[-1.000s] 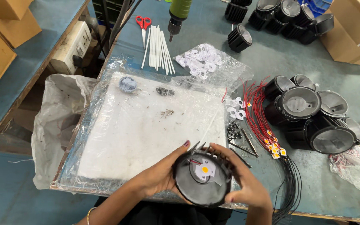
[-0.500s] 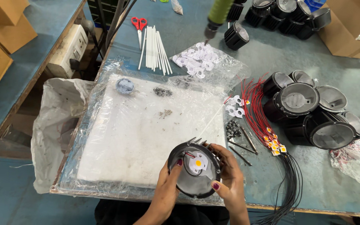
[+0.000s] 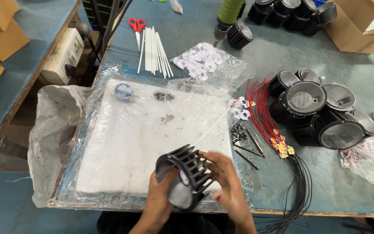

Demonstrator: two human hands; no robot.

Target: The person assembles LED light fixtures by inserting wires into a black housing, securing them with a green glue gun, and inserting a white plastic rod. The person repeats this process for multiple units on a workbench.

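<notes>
Both hands, left hand (image 3: 159, 197) and right hand (image 3: 226, 182), clasp the finned black housing (image 3: 186, 175), fingers closed around it; tilted, it could slip onto the bench (image 3: 282, 52), its trailing white sleeve (image 3: 215, 125) snagging.

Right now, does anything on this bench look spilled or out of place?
Little does. Small dark screws lie loose on the white pad, and red and black wires trail off the table's front edge. Both hands hold a black finned housing.

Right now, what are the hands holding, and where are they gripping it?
Both hands grip a black finned lamp housing: the left hand around its round rim, the right hand on the fins.
</notes>
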